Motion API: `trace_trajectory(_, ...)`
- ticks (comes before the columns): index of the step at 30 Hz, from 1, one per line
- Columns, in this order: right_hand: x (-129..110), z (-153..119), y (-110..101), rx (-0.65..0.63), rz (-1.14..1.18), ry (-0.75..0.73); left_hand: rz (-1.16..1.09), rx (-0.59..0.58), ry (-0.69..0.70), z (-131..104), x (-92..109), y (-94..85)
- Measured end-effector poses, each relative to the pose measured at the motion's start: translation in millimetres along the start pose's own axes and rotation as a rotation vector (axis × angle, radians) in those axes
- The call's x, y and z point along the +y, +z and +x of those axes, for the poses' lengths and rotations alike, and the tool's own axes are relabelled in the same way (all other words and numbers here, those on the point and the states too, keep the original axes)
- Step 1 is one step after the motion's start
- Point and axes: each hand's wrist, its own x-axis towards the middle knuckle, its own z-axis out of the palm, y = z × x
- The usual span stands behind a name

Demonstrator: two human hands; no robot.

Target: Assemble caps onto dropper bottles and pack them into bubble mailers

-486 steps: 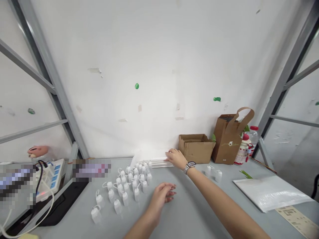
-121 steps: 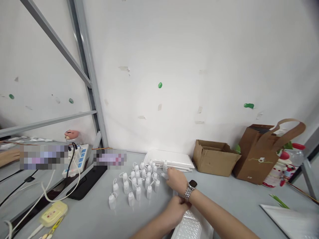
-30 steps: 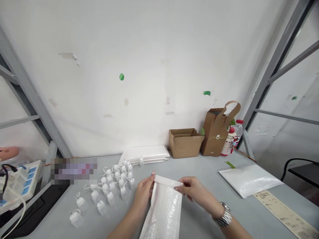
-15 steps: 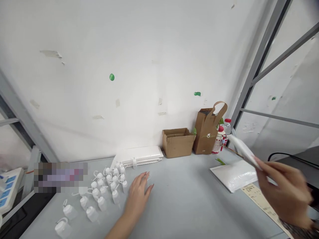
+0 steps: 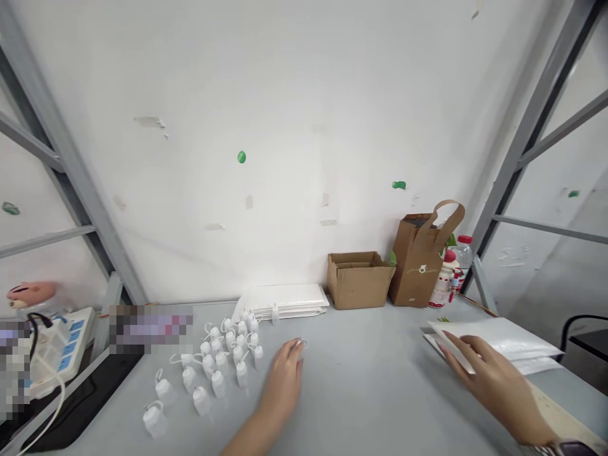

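My left hand [image 5: 284, 383] is closed over the middle of the table, a small white loop showing at its fingertips; the rest of what it holds is hidden. To its left stand several small white bottles [image 5: 218, 384] with looped caps. On the right, my right hand [image 5: 494, 383] grips a thin white packet [image 5: 458, 352] between thumb and fingers. Beside and beneath that hand lie white padded envelopes [image 5: 515, 337], overlapping each other on the table.
A stack of white envelopes [image 5: 285, 297], an open cardboard box [image 5: 361, 285], a brown paper bag [image 5: 413, 272] and bottles [image 5: 444, 282] line the wall. A power strip [image 5: 71, 345] sits at far left. A paper strip [image 5: 560, 415] lies at right.
The view has turned left. My right hand has lowered the white packet onto the envelopes, where another envelope now lies on top. My left hand's fingers have drawn together.
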Motion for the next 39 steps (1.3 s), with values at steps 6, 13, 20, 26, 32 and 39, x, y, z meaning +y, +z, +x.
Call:
trace_trajectory(6,-114.3,45.9,62.8,-0.376,0.313,0.098,0.015,0.011,-0.007,2.2,-3.3,-2.3)
trace_trajectory(13,-191.1,90.2,136.7,-0.396,0.183,-0.26,0.118,0.028,-0.022,6.3,-1.7,-14.8)
trace_trajectory(20,-194.7,113.5,166.7,-0.398,0.117,-0.429,0.143,0.001,-0.029,3.3,1.8,-11.7)
trace_trajectory(26,-194.4,126.3,167.5,-0.331,0.027,-0.582,0.127,-0.023,-0.066,3.8,4.5,-14.4)
trace_trajectory(32,-185.7,142.4,154.5,-0.183,-0.043,-0.592,0.135,-0.029,-0.118,6.1,4.5,-17.0)
trace_trajectory(39,-176.4,137.2,139.4,-0.032,-0.086,-0.574,0.167,-0.063,-0.141,8.0,2.9,-15.1)
